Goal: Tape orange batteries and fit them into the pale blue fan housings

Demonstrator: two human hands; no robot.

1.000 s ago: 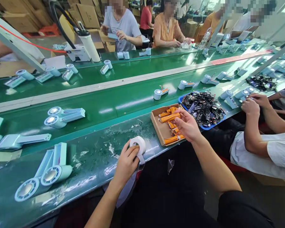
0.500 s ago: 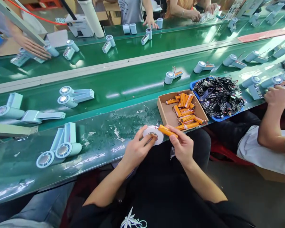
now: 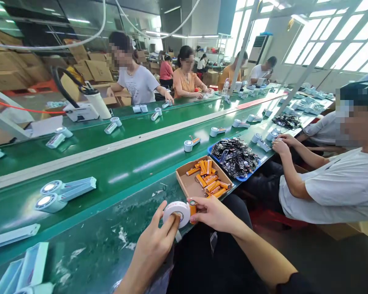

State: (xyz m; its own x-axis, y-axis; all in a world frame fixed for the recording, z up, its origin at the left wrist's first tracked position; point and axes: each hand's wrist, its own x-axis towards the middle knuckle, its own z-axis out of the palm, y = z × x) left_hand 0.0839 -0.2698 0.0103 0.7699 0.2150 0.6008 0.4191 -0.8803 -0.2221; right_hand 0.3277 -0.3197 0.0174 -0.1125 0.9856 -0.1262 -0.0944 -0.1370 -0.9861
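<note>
Belt (image 3: 150,153) runs toward two o'clock. Right hand (image 3: 213,214) newly pinches an orange cell (image 3: 193,213), left hand (image 3: 159,232) holds tape roll (image 3: 171,209): both occupied.

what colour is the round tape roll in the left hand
The round tape roll is white, seen best in the head view.

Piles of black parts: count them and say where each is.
2. One pile sits in the blue tray beside the cardboard box; the other pile lies farther off, beyond the neighbouring worker's hands. More may be hidden.
</note>
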